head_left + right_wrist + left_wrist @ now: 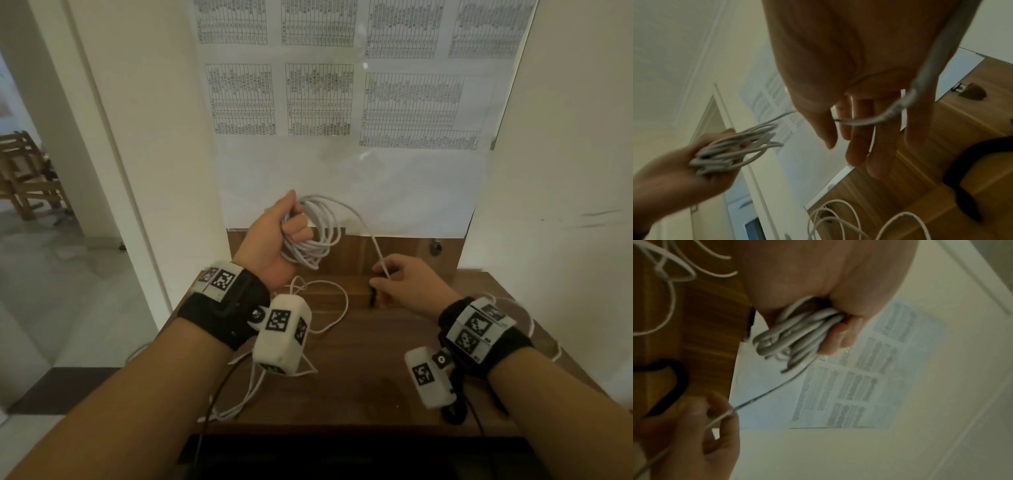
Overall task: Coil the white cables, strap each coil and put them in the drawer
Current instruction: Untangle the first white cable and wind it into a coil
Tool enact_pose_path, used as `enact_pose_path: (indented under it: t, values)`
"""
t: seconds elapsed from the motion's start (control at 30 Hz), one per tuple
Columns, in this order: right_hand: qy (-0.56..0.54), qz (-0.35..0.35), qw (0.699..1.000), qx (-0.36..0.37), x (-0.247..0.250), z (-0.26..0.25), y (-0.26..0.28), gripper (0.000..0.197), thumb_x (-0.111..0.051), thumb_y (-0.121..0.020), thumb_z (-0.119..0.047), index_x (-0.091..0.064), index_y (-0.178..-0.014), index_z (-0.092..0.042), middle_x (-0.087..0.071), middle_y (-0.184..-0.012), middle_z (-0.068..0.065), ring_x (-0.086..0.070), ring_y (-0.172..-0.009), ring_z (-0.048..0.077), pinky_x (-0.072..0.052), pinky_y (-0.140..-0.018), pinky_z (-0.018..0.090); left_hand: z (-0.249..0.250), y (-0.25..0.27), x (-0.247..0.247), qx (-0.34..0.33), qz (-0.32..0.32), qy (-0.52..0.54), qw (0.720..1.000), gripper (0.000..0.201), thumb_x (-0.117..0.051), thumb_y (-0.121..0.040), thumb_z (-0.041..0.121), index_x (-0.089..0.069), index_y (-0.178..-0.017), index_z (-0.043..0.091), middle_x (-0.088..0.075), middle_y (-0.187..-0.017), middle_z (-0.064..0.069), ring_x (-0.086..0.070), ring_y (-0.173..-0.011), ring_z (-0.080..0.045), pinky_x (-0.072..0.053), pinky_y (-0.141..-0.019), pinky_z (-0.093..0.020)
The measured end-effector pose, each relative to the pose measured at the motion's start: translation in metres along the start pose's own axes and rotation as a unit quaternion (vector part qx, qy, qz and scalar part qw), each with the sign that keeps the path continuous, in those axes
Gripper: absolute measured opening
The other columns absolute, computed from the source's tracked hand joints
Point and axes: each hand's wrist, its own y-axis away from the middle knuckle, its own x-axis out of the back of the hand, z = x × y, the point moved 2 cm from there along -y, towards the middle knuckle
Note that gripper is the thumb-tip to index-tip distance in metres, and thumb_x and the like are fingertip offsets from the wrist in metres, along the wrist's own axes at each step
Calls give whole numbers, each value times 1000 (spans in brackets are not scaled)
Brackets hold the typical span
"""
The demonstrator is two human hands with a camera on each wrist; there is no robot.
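Observation:
My left hand (293,224) is raised above the desk and grips a coil of white cable (320,236) of several loops; in the left wrist view the coil (797,334) bulges out of the fist. From the coil a free strand (368,229) runs down to my right hand (383,281), which pinches it between thumb and fingers just above the desk. In the right wrist view the strand (869,122) crosses the fingers (861,138). A black strap (372,297) lies on the desk under the right hand. More loose white cable (337,308) lies on the wooden desk (359,383).
A wall with taped printed sheets (318,99) stands right behind the desk. Cable also trails off the desk's front left edge (233,411) and loops behind the right wrist (529,322). A doorway (51,205) opens to the left. A dark area (342,455) lies below the desk's front edge.

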Motion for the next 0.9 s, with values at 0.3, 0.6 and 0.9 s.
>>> enact_pose_path:
  t: [0.3, 0.6, 0.9]
  values:
    - [348, -44, 924, 150, -13, -25, 11, 30, -45, -104, -40, -62, -126, -29, -70, -95, -6, -63, -81, 15, -56, -75, 36, -13, -16, 18, -122, 146, -277, 942, 54, -45, -106, 36, -55, -57, 18, -51, -53, -1, -49, -47, -15, -44, -52, -27]
    - [272, -18, 937, 220, -3, -49, 18, 31, -47, -101, -50, -71, -106, -31, -62, -74, -14, -58, -70, 7, -54, -70, 36, -39, -10, 7, -162, 24, -504, 848, 26, -47, -106, 29, -59, -100, 7, -77, -81, -3, -75, -78, -15, -54, -74, -31]
    - [24, 176, 948, 262, 14, -52, 12, 41, -70, -82, -53, -52, -77, -16, -51, -80, 1, -46, -66, 9, -39, -61, 18, -66, 9, -10, -101, -40, -400, 910, 60, -40, -107, 39, -56, -75, -9, -39, -42, -1, -41, -39, -19, -40, -49, -29]
